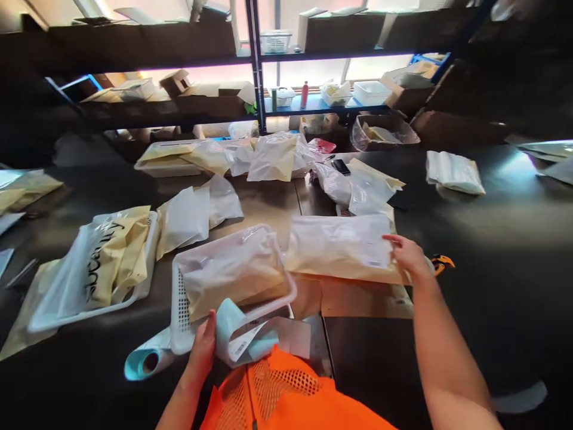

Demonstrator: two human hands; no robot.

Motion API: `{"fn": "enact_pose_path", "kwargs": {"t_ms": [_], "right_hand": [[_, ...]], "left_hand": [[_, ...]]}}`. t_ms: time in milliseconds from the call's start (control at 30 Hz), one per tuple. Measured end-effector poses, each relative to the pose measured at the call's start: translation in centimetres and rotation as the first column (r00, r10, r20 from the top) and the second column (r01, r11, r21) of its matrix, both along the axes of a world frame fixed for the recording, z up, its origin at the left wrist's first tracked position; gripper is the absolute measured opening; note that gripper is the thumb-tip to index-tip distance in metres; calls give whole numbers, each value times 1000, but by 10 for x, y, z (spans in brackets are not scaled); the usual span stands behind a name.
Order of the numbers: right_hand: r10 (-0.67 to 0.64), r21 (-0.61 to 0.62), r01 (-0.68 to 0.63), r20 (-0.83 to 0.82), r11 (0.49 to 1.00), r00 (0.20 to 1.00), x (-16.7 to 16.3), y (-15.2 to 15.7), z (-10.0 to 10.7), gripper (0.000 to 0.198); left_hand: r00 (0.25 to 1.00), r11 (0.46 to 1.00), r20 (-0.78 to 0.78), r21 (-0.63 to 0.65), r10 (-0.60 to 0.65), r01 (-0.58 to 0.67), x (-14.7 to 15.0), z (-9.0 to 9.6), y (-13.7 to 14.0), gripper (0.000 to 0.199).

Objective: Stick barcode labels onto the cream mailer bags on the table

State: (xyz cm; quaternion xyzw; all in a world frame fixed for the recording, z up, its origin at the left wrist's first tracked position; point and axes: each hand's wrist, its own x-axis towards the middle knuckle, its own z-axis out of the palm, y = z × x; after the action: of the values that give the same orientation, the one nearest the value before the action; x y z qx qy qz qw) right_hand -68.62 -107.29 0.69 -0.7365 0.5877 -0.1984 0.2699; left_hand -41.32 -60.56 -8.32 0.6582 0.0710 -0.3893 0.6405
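My left hand (204, 341) is closed at the front rim of a white plastic basket (178, 310), thumb up and the other fingers mostly hidden. A pale wrapped package (237, 278) lies in this basket. Just right of that hand, a curled strip of labels (230, 337) with light-blue backing hangs at the rim. My right hand (408, 257) grips the right end of a long white-and-tan mailer bag (335, 242), its index finger stretched over the top near a printed label. This bag lies flat beside the basket, partly over a brown cardboard piece (364, 300).
A second white basket (152, 245) with packages stands left. A label roll (145, 361) lies at front left. Plastic-wrapped packages (273, 158) are heaped behind, near a phone (341, 166). An orange-handled tool (442, 263) lies past my right hand. Shelves (257, 60) with boxes stand behind.
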Motion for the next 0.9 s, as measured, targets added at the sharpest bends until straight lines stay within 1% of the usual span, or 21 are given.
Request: {"fn": "enact_pose_path", "kwargs": {"t_ms": [67, 133, 167, 200, 233, 267, 300, 333, 367, 400, 433, 467, 500, 533, 567, 667, 733, 800, 833, 867, 900], "right_hand": [[-48, 67, 65, -233, 996, 971, -14, -28, -3, 34], [-149, -112, 118, -320, 987, 936, -4, -28, -8, 36], [-160, -246, 91, -278, 965, 947, 9, -15, -10, 41], [-111, -370, 33, -191, 928, 975, 25, 7, -12, 46], [61, -453, -94, -87, 886, 994, 43, 36, -14, 48], [264, -473, -219, 30, 853, 964, 62, 70, -16, 48], [450, -416, -363, 133, 834, 883, 82, 108, -18, 46], [611, -289, -546, 233, 786, 757, 101, 145, -21, 44], [712, -124, -727, 365, 675, 599, 119, 180, -23, 45], [709, 27, -840, 522, 542, 474, 135, 211, -26, 51], [633, 166, -898, 657, 409, 409, 150, 237, -28, 56], [529, 253, -916, 754, 312, 388, 162, 257, -29, 60], [428, 316, -912, 809, 262, 403, 173, 272, -30, 58], [347, 362, -896, 831, 257, 435, 181, 281, -30, 53], [290, 397, -873, 832, 284, 473, 188, 285, -29, 47], [211, 460, -794, 796, 398, 567, 200, 284, -23, 45], [212, 449, -763, 781, 465, 588, 203, 279, -15, 48], [250, 409, -751, 768, 519, 590, 199, 275, -4, 49], [284, 383, -758, 762, 527, 582, 195, 273, 3, 50], [344, 345, -791, 760, 506, 551, 189, 271, 10, 53], [435, 288, -850, 760, 440, 483, 183, 268, 18, 57]], "left_hand": [[1000, 997, 6, -75, -31, 31, 2, 10, -3, 65], [999, 993, 33, -111, -28, 31, 5, 20, -8, 58], [999, 992, 47, -121, -13, 19, 7, 25, -12, 55], [998, 991, 60, -134, 2, 6, 8, 30, -16, 54], [997, 988, 76, -154, 16, -4, 9, 35, -19, 53], [995, 984, 97, -179, 25, -7, 10, 40, -22, 52], [992, 979, 120, -203, 29, -4, 9, 45, -25, 51], [989, 975, 143, -222, 25, 8, 9, 50, -26, 49], [986, 972, 168, -233, 11, 29, 7, 55, -27, 47], [980, 970, 196, -237, -15, 63, 5, 60, -26, 45], [973, 967, 225, -234, -49, 103, 3, 65, -24, 43], [965, 962, 248, -229, -89, 147, 1, 69, -22, 42], [960, 956, 252, -231, -122, 182, -2, 72, -19, 41], [963, 949, 229, -246, -140, 196, -4, 74, -15, 41], [974, 943, 185, -277, -134, 182, -6, 74, -12, 41], [990, 914, 19, -381, -142, 139, -9, 71, -5, 41], [968, 893, 22, -381, -251, 240, -12, 65, -6, 39], [918, 862, 103, -316, -383, 395, -13, 61, -11, 42], [900, 861, 163, -264, -404, 435, -13, 59, -14, 40], [892, 874, 224, -209, -393, 438, -13, 58, -18, 35], [890, 898, 281, -158, -359, 412, -12, 58, -21, 30]]}}
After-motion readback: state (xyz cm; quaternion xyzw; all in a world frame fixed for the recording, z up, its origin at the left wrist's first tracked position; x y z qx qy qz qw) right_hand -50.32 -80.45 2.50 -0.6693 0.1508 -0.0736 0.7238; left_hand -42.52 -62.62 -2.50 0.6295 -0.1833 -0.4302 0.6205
